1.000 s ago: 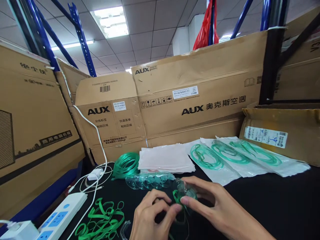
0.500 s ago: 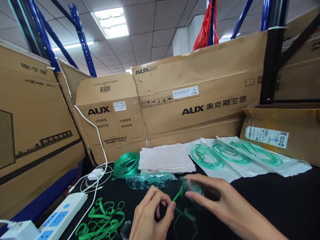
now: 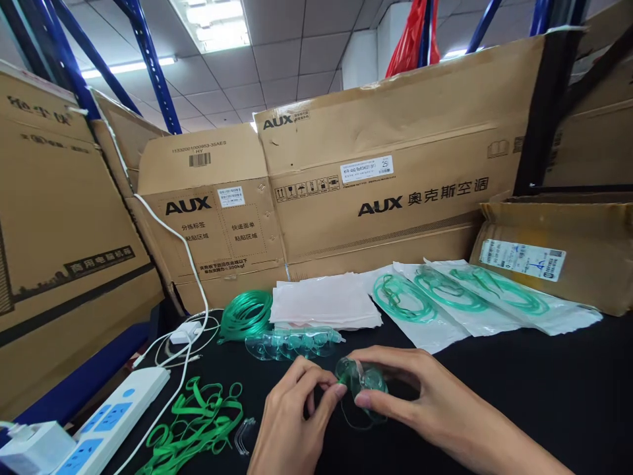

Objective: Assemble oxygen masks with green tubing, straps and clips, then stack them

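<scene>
Both your hands work over the middle of the black desk (image 3: pixel 494 415), toward its near edge. Right hand (image 3: pixel 398 386): thumb below, fingers above, closed around a clear shell (image 3: pixel 370 379); likely steadied this way so its left side stays exposed. Left hand (image 3: pixel 299 409): thumb and fingertips pinched on a green strap (image 3: pixel 342 378) right at the shell's left side, probably because so thin a band needs a fingertip hold. Whether strap is fixed to shell: cannot tell.

Loose green straps (image 3: pixel 195 422) heap at the near-left corner, seemingly for left-hand reach. Nested clear shells (image 3: pixel 291 344) lie just before the white stack (image 3: pixel 324 300), tubing coil (image 3: pixel 246 315) beside it. Pouches (image 3: pixel 428 338) fan out overlapping toward the far-right corner, apart from the handwork, presumably to keep them undisturbed.
</scene>
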A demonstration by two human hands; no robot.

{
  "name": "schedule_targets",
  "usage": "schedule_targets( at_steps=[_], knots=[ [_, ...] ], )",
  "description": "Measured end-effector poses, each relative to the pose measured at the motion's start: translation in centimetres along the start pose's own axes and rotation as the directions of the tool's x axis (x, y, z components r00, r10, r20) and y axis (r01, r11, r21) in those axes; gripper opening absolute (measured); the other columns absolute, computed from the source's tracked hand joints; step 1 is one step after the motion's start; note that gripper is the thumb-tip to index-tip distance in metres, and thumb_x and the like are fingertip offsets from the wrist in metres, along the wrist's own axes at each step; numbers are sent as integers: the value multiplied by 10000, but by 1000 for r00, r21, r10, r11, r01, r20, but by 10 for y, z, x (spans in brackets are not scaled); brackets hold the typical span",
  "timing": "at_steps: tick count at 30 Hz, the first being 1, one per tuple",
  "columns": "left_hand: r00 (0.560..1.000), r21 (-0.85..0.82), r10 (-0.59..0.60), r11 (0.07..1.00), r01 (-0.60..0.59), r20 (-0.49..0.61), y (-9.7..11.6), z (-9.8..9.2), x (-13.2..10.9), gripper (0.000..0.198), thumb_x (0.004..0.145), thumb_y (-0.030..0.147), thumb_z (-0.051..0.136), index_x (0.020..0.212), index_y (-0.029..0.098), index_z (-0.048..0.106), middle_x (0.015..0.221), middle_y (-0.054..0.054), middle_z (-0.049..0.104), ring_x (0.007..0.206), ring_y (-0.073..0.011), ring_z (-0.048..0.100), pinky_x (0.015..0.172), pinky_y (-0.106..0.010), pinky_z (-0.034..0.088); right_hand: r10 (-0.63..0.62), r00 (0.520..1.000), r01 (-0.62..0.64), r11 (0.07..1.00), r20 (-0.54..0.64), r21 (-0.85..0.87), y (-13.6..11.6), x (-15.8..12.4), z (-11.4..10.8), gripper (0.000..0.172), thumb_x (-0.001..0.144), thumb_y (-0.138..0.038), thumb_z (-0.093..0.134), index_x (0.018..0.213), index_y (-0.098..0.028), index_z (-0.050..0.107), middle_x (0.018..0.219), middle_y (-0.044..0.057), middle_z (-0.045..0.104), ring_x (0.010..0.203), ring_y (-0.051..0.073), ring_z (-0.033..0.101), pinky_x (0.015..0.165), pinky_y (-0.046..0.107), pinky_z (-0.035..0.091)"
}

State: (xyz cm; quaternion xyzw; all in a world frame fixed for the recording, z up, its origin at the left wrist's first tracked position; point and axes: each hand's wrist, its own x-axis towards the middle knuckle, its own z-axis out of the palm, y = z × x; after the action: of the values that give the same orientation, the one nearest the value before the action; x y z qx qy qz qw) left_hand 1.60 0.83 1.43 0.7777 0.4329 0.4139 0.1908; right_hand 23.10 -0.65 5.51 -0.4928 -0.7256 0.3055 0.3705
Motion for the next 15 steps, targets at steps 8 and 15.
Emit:
schedule_targets(
  at_steps=[8,15],
  knots=[
    [990,88,-22,996,9,139,-2,-1,-2,192,979,291,592,841,217,704,827,0,617,649,-124,536,633,-226,427,111,933,-157,982,-341,-109,18,9,-33,581,891,-645,613,1265,-206,677,1202,113,743,1040,339,684,957,471,513],
    [963,118,-71,992,42,261,-6,-1,-2,313,882,406,737,1177,300,739,981,-13,669,682,-146,599,702,-253,513,153,988,-151,985,-9,82,24,9,-20,450,954,-683,494,991,-241,573,753,-26,607,643,177,614,586,277,519]
  ],
)
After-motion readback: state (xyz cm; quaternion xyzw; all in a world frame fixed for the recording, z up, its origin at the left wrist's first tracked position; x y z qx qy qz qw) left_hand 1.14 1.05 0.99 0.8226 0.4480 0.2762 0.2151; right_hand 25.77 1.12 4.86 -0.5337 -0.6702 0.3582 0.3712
